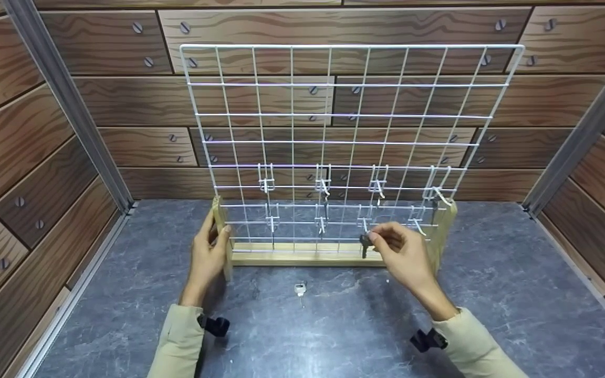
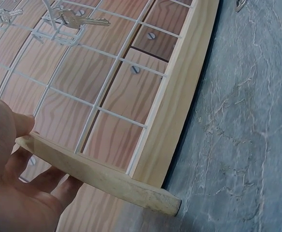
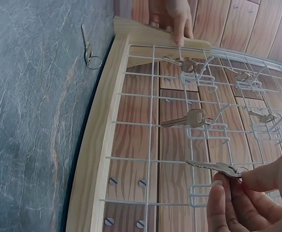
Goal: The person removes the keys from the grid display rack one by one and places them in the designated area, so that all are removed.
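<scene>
My right hand (image 1: pixel 405 254) pinches a key (image 1: pixel 364 244) by its small ring between thumb and fingertips, in front of a lower-row hook on the white wire grid (image 1: pixel 352 142). In the right wrist view the key (image 3: pixel 218 166) points away from the fingertips, close to that hook; whether the ring touches it, I cannot tell. My left hand (image 1: pixel 209 257) grips the wooden side piece (image 2: pixel 102 179) of the grid's stand, thumb on one face and fingers on the other. Other keys (image 3: pixel 195 118) hang from hooks on the grid.
A loose key with a ring (image 1: pixel 300 289) lies on the grey marbled table (image 1: pixel 281 336) in front of the stand. Several wire hooks (image 1: pixel 377 186) stick out of the grid in two rows. Wood-patterned walls (image 1: pixel 124 100) surround the table at the back and sides.
</scene>
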`<state>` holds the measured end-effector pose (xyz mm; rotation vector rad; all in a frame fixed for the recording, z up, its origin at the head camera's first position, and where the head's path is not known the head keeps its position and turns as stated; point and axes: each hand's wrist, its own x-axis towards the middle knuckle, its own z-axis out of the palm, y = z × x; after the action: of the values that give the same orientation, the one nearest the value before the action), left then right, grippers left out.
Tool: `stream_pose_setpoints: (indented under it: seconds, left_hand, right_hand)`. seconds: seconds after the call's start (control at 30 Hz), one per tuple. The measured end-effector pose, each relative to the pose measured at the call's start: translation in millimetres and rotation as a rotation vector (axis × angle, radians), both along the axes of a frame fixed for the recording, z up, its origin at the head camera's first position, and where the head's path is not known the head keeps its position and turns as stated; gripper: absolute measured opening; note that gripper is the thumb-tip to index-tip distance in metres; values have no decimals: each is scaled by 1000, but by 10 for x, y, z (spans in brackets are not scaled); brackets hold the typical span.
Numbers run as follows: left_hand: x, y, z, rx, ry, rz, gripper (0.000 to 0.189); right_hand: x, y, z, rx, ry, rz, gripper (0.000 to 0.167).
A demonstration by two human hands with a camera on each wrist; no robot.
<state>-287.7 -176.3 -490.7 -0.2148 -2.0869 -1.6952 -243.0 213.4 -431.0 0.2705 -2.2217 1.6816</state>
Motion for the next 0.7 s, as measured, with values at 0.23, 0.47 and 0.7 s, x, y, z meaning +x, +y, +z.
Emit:
stream_pose_setpoints:
  seconds: [0.23, 0.47, 0.7]
  left_hand:
    - [10, -7, -6, -10, 9, 8, 62]
    - [21, -2, 3, 10, 3, 4, 62]
    - [11, 3, 7, -3, 7, 2, 62]
  right_hand:
    - [49, -22, -10, -19, 39, 39, 3]
    - [103, -89, -27, -23, 24, 58, 3]
    - [126, -164, -84, -12, 43, 111, 7]
